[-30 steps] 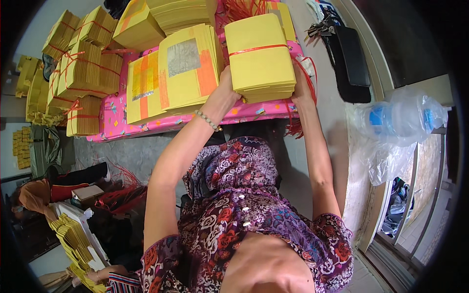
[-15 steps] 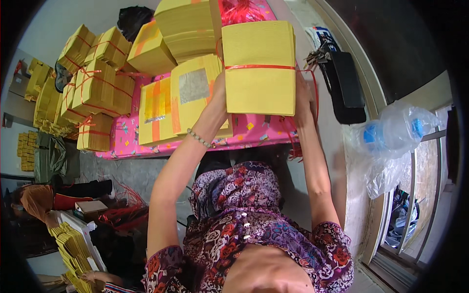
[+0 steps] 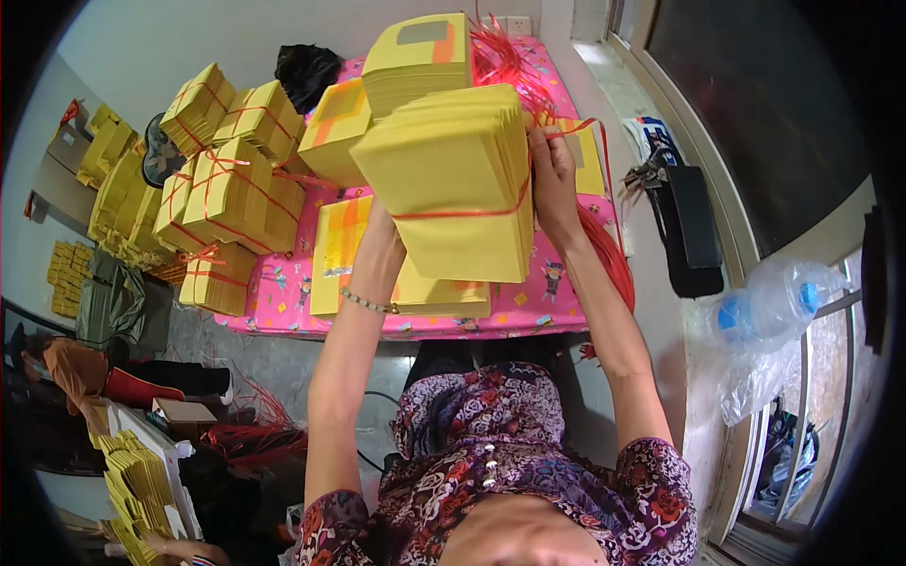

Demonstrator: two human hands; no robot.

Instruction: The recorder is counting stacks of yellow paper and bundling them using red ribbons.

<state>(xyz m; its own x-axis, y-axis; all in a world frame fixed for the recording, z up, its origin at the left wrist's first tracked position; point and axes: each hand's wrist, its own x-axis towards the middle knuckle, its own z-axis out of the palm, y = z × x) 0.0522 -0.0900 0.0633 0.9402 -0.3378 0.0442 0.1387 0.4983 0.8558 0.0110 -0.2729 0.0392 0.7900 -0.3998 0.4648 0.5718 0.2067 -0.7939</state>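
A thick stack of yellow paper is tilted in front of me above the pink table, with a red plastic ribbon running round its middle. My left hand grips the stack from its left side; most of its fingers are hidden behind the paper. On the stack's right side, my right hand has its fingers closed on the ribbon. From there a loose length of ribbon loops out to the right and hangs down beside my right forearm.
The pink patterned table bears more yellow stacks, tied bundles at the left and a red ribbon heap behind. A black case and keys lie on the right ledge. At the lower left a person sits.
The stack has tilted and turned, with its right edge now showing. My right hand has shifted from gripping its side to pinching the ribbon, and the view has moved slightly.
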